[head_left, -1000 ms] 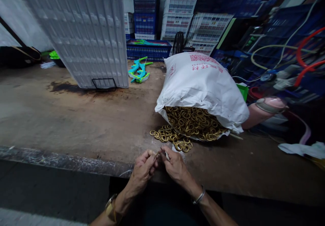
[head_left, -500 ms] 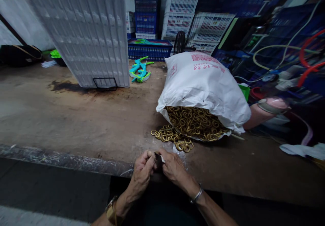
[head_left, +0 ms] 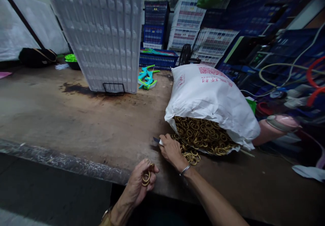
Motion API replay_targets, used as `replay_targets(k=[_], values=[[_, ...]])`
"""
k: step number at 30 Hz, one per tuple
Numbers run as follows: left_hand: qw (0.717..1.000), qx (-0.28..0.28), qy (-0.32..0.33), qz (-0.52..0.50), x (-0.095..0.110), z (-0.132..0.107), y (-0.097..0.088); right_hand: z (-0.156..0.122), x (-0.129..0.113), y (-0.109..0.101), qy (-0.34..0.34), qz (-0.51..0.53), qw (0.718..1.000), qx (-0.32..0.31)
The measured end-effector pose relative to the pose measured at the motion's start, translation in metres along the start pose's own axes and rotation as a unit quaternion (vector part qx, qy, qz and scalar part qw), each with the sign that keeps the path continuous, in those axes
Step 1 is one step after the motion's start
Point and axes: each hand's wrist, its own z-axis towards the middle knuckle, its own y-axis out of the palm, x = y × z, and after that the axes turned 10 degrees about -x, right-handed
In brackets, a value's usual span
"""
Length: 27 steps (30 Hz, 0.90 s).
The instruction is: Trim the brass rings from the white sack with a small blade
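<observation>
A white sack lies on its side on the worn wooden bench, spilling brass-coloured rings from its open mouth. My left hand is closed at the bench's near edge with a few of these rings held in its fingers. My right hand has reached forward to the loose rings beside the sack mouth. Its fingers are curled around a small dark blade-like tool with a pale handle, whose tip points left.
A tall white ribbed plastic panel stands at the back of the bench. Blue-green plastic toys lie behind the sack. Stacked blue and white crates fill the back. Hoses and a pink object crowd the right side.
My hands were joined at the bench edge working a ring. They have parted: my right hand moved forward to the ring pile, and my left stays back holding rings. The view shifted.
</observation>
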Motion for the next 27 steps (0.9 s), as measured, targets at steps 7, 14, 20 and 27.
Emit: replay_targets(k=[7, 14, 20, 27], values=[[0.997, -0.016, -0.032, -0.072, 0.009, 0.001, -0.007, 0.009, 0.0, 0.005, 0.01, -0.013, 1.0, -0.01], [0.995, -0.007, -0.022, -0.094, 0.007, 0.007, -0.015, -0.001, 0.001, 0.0, -0.01, 0.015, 1.0, 0.018], [0.999, -0.02, -0.032, -0.034, 0.011, 0.017, -0.013, -0.01, 0.015, 0.01, -0.04, 0.117, 0.989, 0.083], [0.961, 0.024, 0.078, 0.265, -0.003, 0.04, 0.002, -0.022, 0.029, -0.002, -0.004, 0.385, 0.922, 0.039]])
